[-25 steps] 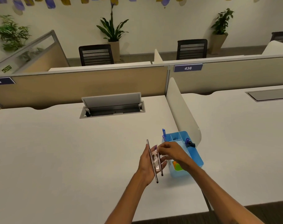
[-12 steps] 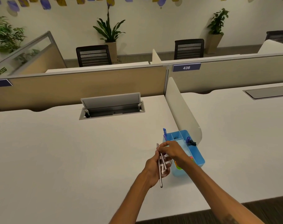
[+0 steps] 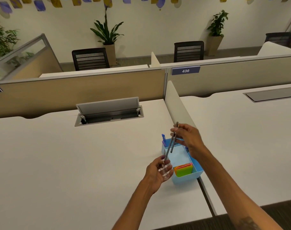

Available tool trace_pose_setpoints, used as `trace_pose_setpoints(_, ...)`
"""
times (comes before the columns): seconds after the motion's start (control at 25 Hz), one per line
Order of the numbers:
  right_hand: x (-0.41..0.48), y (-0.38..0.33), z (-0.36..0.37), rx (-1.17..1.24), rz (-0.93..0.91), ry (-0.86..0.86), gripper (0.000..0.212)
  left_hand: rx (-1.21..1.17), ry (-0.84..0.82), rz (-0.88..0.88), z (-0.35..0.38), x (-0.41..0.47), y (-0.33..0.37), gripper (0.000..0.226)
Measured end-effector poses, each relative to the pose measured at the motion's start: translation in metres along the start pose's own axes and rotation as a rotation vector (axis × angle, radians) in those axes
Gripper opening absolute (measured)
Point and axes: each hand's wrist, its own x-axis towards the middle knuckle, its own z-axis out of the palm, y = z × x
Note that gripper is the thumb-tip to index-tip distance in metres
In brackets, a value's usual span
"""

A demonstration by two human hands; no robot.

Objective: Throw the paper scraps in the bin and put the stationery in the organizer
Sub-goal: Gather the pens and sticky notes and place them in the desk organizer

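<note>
Beige partitions (image 3: 91, 90) split an open office, with black chairs and potted plants along the far wall. On the near right part of the white table (image 3: 66, 163), just beside a low white divider (image 3: 174, 103), stands the blue organizer (image 3: 198, 173). Its near compartment holds a stack of coloured sticky notes (image 3: 183, 170), and a blue pen (image 3: 163, 137) stands upright in its far left corner.

The right hand (image 3: 189, 138) hovers over the far end of the organizer. Its grip pinches the upper ends of two thin dark pens (image 3: 170, 143), which slant down and to the left above the middle compartment. The left hand (image 3: 155, 173) is at the organizer's near left side, fingers curled round a small clear item (image 3: 165, 170) that I cannot identify. The longer pen's lower tip reaches that grip, but I cannot tell whether it is also held there.

This looks like the stationery half of the task, with the pens about to be stowed. The next move probably calls for bringing the tips down into a compartment, likely the far left one beside the blue pen. The pens should go in without knocking it, and the pinch should loosen only once they stand supported. The clear item would follow. No bin or paper scraps are in view.
</note>
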Motion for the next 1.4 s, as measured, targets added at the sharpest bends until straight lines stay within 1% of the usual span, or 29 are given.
trace_pose_setpoints(0.04,0.005,-0.003,-0.004,-0.05,-0.089,0.071,0.011,0.015,0.009,0.016,0.003,0.001,0.0,0.025)
trace_pose_setpoints(0.12,0.017,-0.002,-0.01,-0.253,-0.251,0.203,0.014,0.051,0.018,0.049,0.007,0.003,-0.004,0.025)
trace_pose_setpoints(0.2,0.031,0.006,-0.011,-0.422,-0.343,0.262,0.018,0.066,0.018,0.07,0.009,0.004,-0.008,0.027)
trace_pose_setpoints(0.32,0.049,0.025,-0.009,-0.531,-0.395,0.22,0.018,0.052,0.011,0.081,0.009,0.007,-0.01,0.028)
trace_pose_setpoints(0.48,0.066,0.053,-0.008,-0.619,-0.354,0.135,0.018,-0.022,0.006,0.075,0.006,0.008,-0.004,0.025)
trace_pose_setpoints(0.72,0.078,0.078,-0.006,-0.648,-0.28,0.088,0.02,-0.102,-0.066,0.056,-0.002,-0.001,0.003,0.032)
trace_pose_setpoints(0.84,0.076,0.085,-0.003,-0.626,-0.272,0.063,0.018,-0.082,-0.059,0.088,-0.005,-0.001,0.005,0.031)
trace_pose_setpoints(0.96,0.071,0.089,-0.005,-0.684,-0.276,0.056,0.019,-0.061,-0.068,0.136,-0.004,-0.004,0.003,0.031)
trace_pose_setpoints(1.04,0.064,0.088,-0.009,-0.677,-0.27,0.038,0.025,-0.048,-0.096,0.163,-0.002,-0.008,0.002,0.031)
trace_pose_setpoints(1.12,0.055,0.084,-0.009,-0.659,-0.26,0.024,0.036,0.006,-0.118,0.176,-0.001,-0.013,0.002,0.03)
trace_pose_setpoints(1.2,0.042,0.08,-0.007,-0.649,-0.28,0.087,0.041,0.055,-0.129,0.176,-0.001,-0.017,0.002,0.03)
trace_pose_setpoints(1.28,0.025,0.078,-0.004,-0.614,-0.356,0.15,0.036,0.054,-0.144,0.17,-0.003,-0.017,0.0,0.03)
trace_pose_setpoints(1.32,0.016,0.078,-0.003,-0.596,-0.391,0.14,0.031,0.046,-0.15,0.167,-0.004,-0.017,-0.001,0.031)
trace_pose_setpoints(1.4,-0.002,0.078,-0.002,-0.61,-0.423,0.03,0.022,0.041,-0.148,0.167,-0.006,-0.014,-0.005,0.033)
